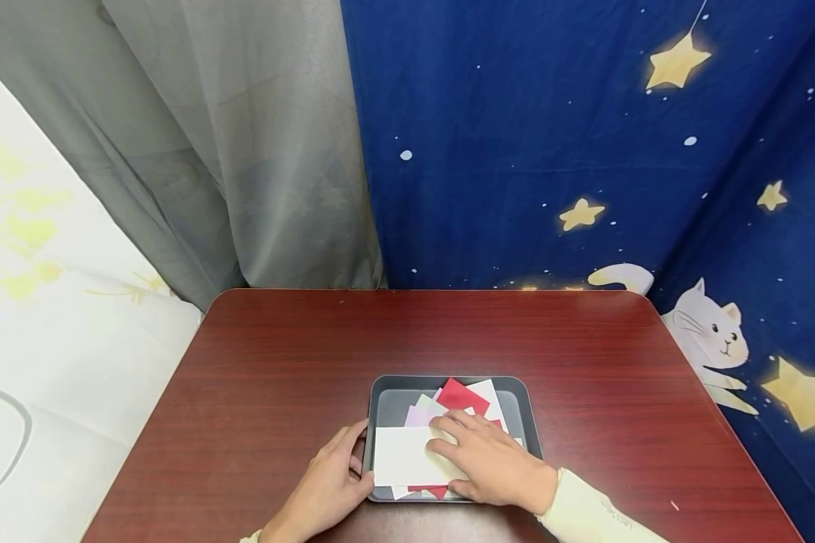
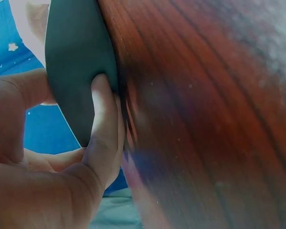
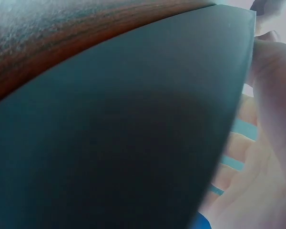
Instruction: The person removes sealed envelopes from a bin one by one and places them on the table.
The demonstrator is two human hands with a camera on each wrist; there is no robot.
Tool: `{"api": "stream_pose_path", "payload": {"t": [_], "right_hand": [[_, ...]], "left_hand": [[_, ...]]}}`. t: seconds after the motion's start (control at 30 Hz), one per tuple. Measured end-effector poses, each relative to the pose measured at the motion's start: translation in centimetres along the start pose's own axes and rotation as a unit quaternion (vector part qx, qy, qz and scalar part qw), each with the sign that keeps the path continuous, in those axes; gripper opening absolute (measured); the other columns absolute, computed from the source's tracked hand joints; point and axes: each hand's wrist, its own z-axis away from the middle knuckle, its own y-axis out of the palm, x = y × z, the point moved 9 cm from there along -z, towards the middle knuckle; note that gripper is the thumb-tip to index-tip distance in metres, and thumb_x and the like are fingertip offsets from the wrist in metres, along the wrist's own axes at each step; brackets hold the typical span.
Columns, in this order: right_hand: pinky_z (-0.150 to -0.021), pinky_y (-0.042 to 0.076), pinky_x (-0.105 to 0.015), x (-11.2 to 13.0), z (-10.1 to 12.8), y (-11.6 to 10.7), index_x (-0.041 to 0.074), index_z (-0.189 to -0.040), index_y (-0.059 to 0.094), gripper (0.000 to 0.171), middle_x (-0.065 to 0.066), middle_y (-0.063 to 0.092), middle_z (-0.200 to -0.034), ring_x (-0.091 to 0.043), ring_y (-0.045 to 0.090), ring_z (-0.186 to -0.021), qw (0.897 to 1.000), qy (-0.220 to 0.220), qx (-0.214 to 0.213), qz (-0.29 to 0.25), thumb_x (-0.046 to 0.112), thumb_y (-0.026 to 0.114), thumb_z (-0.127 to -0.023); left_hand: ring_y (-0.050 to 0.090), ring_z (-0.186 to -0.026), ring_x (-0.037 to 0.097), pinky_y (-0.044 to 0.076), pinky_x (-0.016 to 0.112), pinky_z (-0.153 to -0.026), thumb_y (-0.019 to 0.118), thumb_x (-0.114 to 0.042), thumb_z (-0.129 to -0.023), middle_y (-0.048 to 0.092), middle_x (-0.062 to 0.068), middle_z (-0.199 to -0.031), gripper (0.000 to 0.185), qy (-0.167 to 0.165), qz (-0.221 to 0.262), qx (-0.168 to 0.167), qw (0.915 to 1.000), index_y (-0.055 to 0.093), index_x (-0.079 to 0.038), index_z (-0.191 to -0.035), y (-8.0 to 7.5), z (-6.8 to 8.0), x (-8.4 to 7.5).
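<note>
A dark grey rectangular tray (image 1: 389,407) lies near the front of the table, holding a loose pile of paper pieces. On top is a white paper rectangle (image 1: 401,456). Red paper (image 1: 463,394), lilac paper (image 1: 416,416) and pale green paper (image 1: 431,403) stick out behind it. My left hand (image 1: 329,483) holds the tray's left side; the left wrist view shows its fingers against the outer wall (image 2: 76,57). Spread over the right part of the pile, my right hand (image 1: 482,460) rests its fingers on the white paper. The tray wall (image 3: 133,86) hides the papers in the right wrist view.
The reddish-brown wooden table (image 1: 278,362) extends around the tray. A small pale scrap (image 1: 675,505) lies on it at the right. Beyond the far edge hang a grey curtain (image 1: 292,151) and a blue star-patterned curtain (image 1: 489,151).
</note>
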Motion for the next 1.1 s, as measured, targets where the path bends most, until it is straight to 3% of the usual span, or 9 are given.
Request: {"api": "stream_pose_path", "payload": {"t": [0.17,0.27,0.4,0.53,0.7,0.9,1.03,1.1], "right_hand": [[-0.109,0.053,-0.042,0.0,0.1,0.0,0.021,-0.138,0.07,0.06,-0.004,0.06,-0.148,-0.028,0.058,-0.133,1.0,-0.004,-0.011,0.001,0.038,0.094,-0.086],[-0.109,0.052,-0.041,0.0,0.1,0.0,0.021,-0.137,0.07,0.059,-0.004,0.06,-0.147,-0.028,0.058,-0.133,1.0,-0.006,-0.015,-0.001,0.038,0.094,-0.086],[-0.108,0.053,-0.042,-0.1,0.2,0.0,0.021,-0.136,0.07,0.058,-0.004,0.06,-0.147,-0.027,0.058,-0.132,1.0,-0.006,-0.021,-0.008,0.039,0.093,-0.086],[-0.107,0.054,-0.042,-0.3,0.4,-0.1,0.021,-0.135,0.071,0.058,-0.004,0.06,-0.147,-0.028,0.058,-0.134,1.0,-0.003,-0.024,-0.015,0.039,0.093,-0.086],[-0.107,0.055,-0.042,-0.7,0.6,0.0,0.02,-0.136,0.07,0.057,-0.004,0.059,-0.149,-0.028,0.057,-0.137,1.0,0.003,-0.013,-0.02,0.038,0.093,-0.086],[-0.108,0.054,-0.042,-0.8,0.7,0.0,0.021,-0.135,0.071,0.058,-0.004,0.06,-0.147,-0.028,0.058,-0.136,1.0,-0.001,-0.021,-0.014,0.037,0.094,-0.085],[-0.104,0.056,-0.041,-0.7,0.8,-0.2,0.02,-0.134,0.071,0.06,-0.004,0.061,-0.143,-0.027,0.06,-0.129,0.999,-0.01,-0.038,-0.012,0.033,0.096,-0.081],[-0.1,0.057,-0.039,-0.7,0.8,-0.4,0.02,-0.133,0.071,0.061,-0.005,0.061,-0.141,-0.025,0.061,-0.125,0.999,-0.014,-0.043,-0.016,0.032,0.097,-0.079]], "left_hand": [[0.067,-0.079,0.002,0.058,0.026,-0.068,0.083,-0.001,-0.082,0.065,0.003,-0.115,0.077,0.006,-0.012,-0.01,0.9999,0.055,0.003,-0.154,-0.1,-0.1,-0.2],[0.067,-0.091,0.008,0.059,0.031,-0.078,0.087,-0.005,-0.081,0.066,0.003,-0.122,0.078,0.026,-0.064,-0.037,0.9969,0.057,0.003,-0.152,-0.3,-0.3,-0.8],[0.061,-0.127,0.028,0.054,0.051,-0.103,0.093,-0.015,-0.079,0.062,0.011,-0.142,0.081,0.073,-0.156,-0.078,0.982,0.058,0.004,-0.15,-0.6,-0.7,-2.3],[0.045,-0.148,0.046,0.046,0.062,-0.113,0.096,-0.021,-0.077,0.055,0.019,-0.152,0.084,0.119,-0.208,-0.091,0.9667,0.059,0.006,-0.147,-0.1,-1.2,-3.8],[0.039,-0.151,0.054,0.04,0.068,-0.116,0.097,-0.024,-0.074,0.052,0.025,-0.155,0.082,0.172,-0.238,-0.093,0.9513,0.063,0.006,-0.143,0.8,-1.9,-5.5],[0.044,-0.15,0.051,0.042,0.069,-0.115,0.098,-0.026,-0.075,0.056,0.024,-0.151,0.077,0.231,-0.269,-0.075,0.9322,0.066,0.002,-0.139,2.3,-3.0,-7.3],[0.045,-0.15,0.051,0.043,0.065,-0.116,0.094,-0.022,-0.078,0.055,0.025,-0.152,0.07,0.225,-0.28,-0.079,0.9299,0.067,0.001,-0.138,2.5,-3.6,-6.8],[0.044,-0.149,0.054,0.044,0.063,-0.115,0.09,-0.015,-0.08,0.052,0.026,-0.154,0.064,0.214,-0.269,-0.09,0.9348,0.067,0.001,-0.138,2.2,-3.7,-6.2]]}}
